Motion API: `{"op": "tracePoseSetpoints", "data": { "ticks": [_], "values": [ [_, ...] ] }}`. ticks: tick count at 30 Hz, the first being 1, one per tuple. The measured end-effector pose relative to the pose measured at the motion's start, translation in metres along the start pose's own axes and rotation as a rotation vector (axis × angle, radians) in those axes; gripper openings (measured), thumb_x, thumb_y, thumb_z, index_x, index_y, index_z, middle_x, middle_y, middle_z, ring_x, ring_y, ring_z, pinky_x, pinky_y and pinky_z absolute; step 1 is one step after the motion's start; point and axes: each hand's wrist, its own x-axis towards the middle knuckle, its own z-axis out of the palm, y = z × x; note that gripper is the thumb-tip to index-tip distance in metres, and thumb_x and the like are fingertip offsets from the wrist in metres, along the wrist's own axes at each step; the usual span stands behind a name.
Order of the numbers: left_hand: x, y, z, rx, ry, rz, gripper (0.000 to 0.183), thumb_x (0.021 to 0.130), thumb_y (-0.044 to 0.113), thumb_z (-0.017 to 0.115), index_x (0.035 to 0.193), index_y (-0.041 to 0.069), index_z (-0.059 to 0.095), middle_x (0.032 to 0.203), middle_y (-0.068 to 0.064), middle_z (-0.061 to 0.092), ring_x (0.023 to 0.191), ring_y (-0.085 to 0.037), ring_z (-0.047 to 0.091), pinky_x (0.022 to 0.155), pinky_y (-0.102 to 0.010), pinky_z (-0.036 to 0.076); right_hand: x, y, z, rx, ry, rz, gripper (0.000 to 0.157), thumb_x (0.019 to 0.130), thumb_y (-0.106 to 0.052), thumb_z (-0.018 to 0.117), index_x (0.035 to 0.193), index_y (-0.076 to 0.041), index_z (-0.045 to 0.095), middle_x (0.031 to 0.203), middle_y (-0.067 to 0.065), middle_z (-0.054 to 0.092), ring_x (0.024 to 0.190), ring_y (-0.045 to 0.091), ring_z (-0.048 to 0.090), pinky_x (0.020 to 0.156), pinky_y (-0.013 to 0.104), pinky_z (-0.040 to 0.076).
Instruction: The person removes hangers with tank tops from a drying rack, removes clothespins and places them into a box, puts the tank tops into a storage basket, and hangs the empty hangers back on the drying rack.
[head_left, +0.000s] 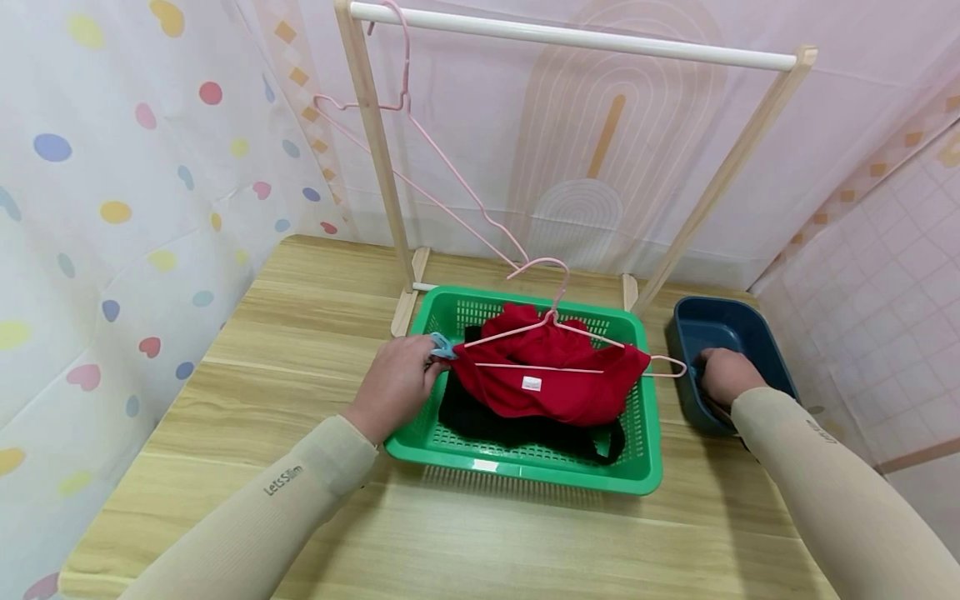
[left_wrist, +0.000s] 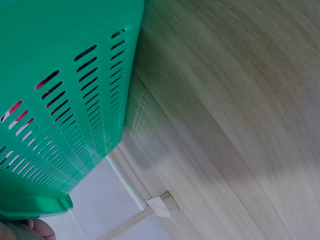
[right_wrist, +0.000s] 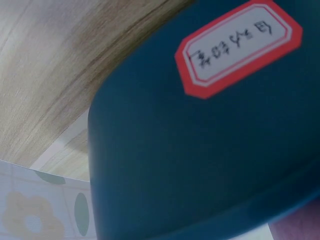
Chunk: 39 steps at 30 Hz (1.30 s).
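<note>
At the left edge of the green basket, my left hand [head_left: 396, 385] pinches a light blue clothespin [head_left: 443, 345] at the left corner of a red garment [head_left: 573, 398]. That garment has a white label and lies over a pink hanger [head_left: 517, 334], whose hook points up. Beneath it a black garment [head_left: 491, 424] lies in the green basket [head_left: 525, 478]. My right hand [head_left: 729, 377] reaches down into a dark blue bin [head_left: 772, 354]; its fingertips and anything they touch are hidden. In the right wrist view the bin's side fills most of the frame.
Behind the basket stands a wooden rack with a white rail [head_left: 577, 36]. Another pink hanger [head_left: 457, 177] hangs from its left end. A red-edged paper label [right_wrist: 239, 47] is on the bin's side. Everything stands on a wood-grain table [head_left: 300, 333], with patterned curtains around it.
</note>
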Motion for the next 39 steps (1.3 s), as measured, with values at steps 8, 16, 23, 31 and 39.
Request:
{"op": "tracePoseSetpoints", "data": {
  "ticks": [8, 16, 23, 31, 39],
  "values": [
    [-0.001, 0.001, -0.001, -0.003, 0.006, 0.004, 0.013, 0.1, 0.022, 0.073, 0.095, 0.012, 0.068, 0.088, -0.003, 0.071, 0.084, -0.023, 0.065, 0.083, -0.045, 0.053, -0.003, 0.002, -0.001, 0.028, -0.003, 0.004, 0.039, 0.093, 0.0, 0.055, 0.13, 0.009, 0.064, 0.131, 0.036, 0.064, 0.12, 0.054, 0.06, 0.101, 0.065, 0.05],
    [-0.001, 0.001, -0.001, 0.0, 0.008, 0.008, 0.014, 0.1, 0.023, 0.074, 0.095, 0.011, 0.069, 0.087, -0.003, 0.072, 0.083, -0.023, 0.065, 0.082, -0.045, 0.053, -0.01, 0.0, -0.009, 0.047, 0.01, 0.014, 0.039, 0.099, -0.006, 0.059, 0.133, 0.01, 0.061, 0.131, 0.036, 0.064, 0.121, 0.056, 0.06, 0.1, 0.065, 0.05],
    [-0.001, 0.0, 0.0, 0.004, 0.015, 0.013, 0.014, 0.1, 0.023, 0.073, 0.096, 0.011, 0.068, 0.088, -0.004, 0.072, 0.084, -0.023, 0.065, 0.084, -0.045, 0.053, -0.016, -0.003, -0.021, 0.054, 0.056, 0.024, 0.04, 0.103, -0.012, 0.06, 0.135, 0.012, 0.059, 0.133, 0.036, 0.062, 0.118, 0.052, 0.062, 0.101, 0.066, 0.049],
    [-0.001, 0.0, 0.0, 0.008, 0.011, 0.012, 0.014, 0.1, 0.024, 0.073, 0.098, 0.01, 0.069, 0.09, -0.005, 0.073, 0.086, -0.025, 0.066, 0.086, -0.046, 0.053, -0.024, -0.019, -0.037, 0.103, 0.083, 0.016, 0.046, 0.106, -0.02, 0.057, 0.142, 0.008, 0.055, 0.142, 0.037, 0.055, 0.122, 0.053, 0.06, 0.103, 0.067, 0.047],
    [-0.001, -0.001, 0.001, 0.012, 0.01, 0.009, 0.014, 0.1, 0.024, 0.073, 0.099, 0.01, 0.068, 0.092, -0.005, 0.073, 0.087, -0.025, 0.067, 0.087, -0.047, 0.054, -0.031, -0.044, -0.052, 0.134, 0.107, -0.022, 0.05, 0.109, -0.028, 0.055, 0.146, 0.004, 0.053, 0.146, 0.034, 0.055, 0.129, 0.052, 0.057, 0.108, 0.068, 0.044]
  ]
}}
